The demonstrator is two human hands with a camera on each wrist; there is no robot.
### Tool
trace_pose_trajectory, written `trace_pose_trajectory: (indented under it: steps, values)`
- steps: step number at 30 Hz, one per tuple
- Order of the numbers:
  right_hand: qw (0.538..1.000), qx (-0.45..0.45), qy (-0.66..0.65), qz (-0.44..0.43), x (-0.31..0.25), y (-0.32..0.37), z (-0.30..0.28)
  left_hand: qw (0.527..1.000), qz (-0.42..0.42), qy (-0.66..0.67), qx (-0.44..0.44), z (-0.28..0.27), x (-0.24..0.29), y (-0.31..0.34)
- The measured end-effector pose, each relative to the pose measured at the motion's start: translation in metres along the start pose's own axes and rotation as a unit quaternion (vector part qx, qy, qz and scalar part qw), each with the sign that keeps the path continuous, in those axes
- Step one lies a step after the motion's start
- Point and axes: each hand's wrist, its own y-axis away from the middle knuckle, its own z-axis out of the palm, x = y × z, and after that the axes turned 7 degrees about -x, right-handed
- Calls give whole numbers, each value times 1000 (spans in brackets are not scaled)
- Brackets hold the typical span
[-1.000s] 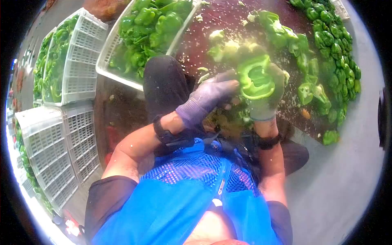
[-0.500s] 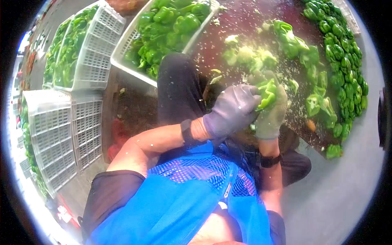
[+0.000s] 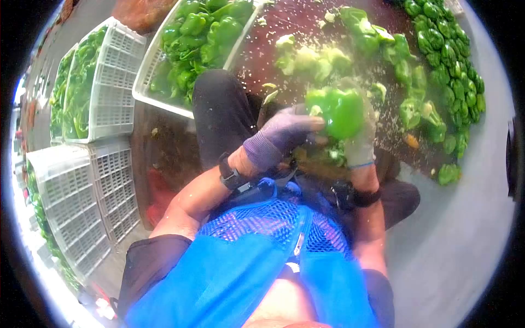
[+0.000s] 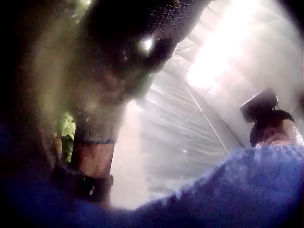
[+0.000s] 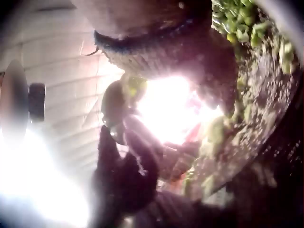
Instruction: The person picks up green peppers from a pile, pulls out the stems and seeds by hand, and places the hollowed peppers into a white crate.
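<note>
A green pepper (image 3: 344, 113) is gripped in my right hand (image 3: 362, 131), whose pale glove shows behind and to the right of it. My left hand (image 3: 278, 134), in a purple-grey glove, is at the pepper's left side with the thumb pointing to it; its other fingers are partly hidden and blurred. A small pale bit (image 3: 315, 111) shows between the left hand and the pepper. In the right wrist view, dark glove fingers (image 5: 135, 175) are close to the pepper (image 5: 114, 107), against strong glare. The left wrist view is dark and blurred.
Pale pepper scraps (image 3: 322, 61) and seeds lie on the dark red surface (image 3: 273, 38). Opened peppers (image 3: 410, 112) form a line beyond the right hand, with stacked peppers (image 3: 456, 87) farther right. A crate rim (image 3: 164, 108) surrounds peppers at upper left; more white crates (image 3: 71, 191) stand at left.
The pepper has turned from its cut, hollow side to its smooth outer side. The left hand closed in over the pepper half a second ago and has since drawn back to the left.
</note>
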Motion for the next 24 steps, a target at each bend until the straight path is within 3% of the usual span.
trace_pose_trajectory:
  steps: [2, 5, 6, 7, 9, 10, 13, 14, 16, 18, 20, 21, 22, 24]
  values:
    - [996, 69, 17, -45, -1, 1, -2, 999, 18, -26, 16, -1, 1, 2]
    - [992, 119, -12, -37, -25, 12, 7, 998, 0, -53, 33, -15, -5, -1]
    - [988, 135, 35, -60, -32, 16, 14, 996, -5, -79, 49, -14, -6, -2]
    - [970, 102, 165, -148, -38, 20, 20, 992, -11, -105, 64, -13, -9, -3]
    - [858, 28, 410, -307, -52, 29, 34, 986, -14, -143, 89, -11, -16, -5]
    - [819, -13, 470, -329, -63, 34, 44, 983, -10, -156, 98, -10, -19, -7]
    - [830, -42, 496, -252, -64, 32, 43, 976, -48, -183, 107, -6, -13, -4]
    - [916, -46, 379, -122, -62, 33, 43, 973, -69, -189, 108, -5, -11, -2]
    - [971, -47, 233, -14, -39, 33, 30, 957, 7, -278, 75, -10, -14, 3]
    - [988, -54, 116, 83, -35, 38, 27, 972, 14, -226, 67, -20, -22, 2]
    - [988, -94, 68, 99, -42, 49, 26, 995, -50, -28, 85, -33, -37, -4]
    - [985, -127, 70, 97, -42, 53, 22, 980, 46, -174, 88, -33, -43, -3]
    - [980, -159, 71, 94, -43, 57, 18, 935, 141, -314, 87, -32, -49, 0]
    - [962, -232, 123, 74, -42, 65, 6, 930, 159, -319, 94, -34, -58, -1]
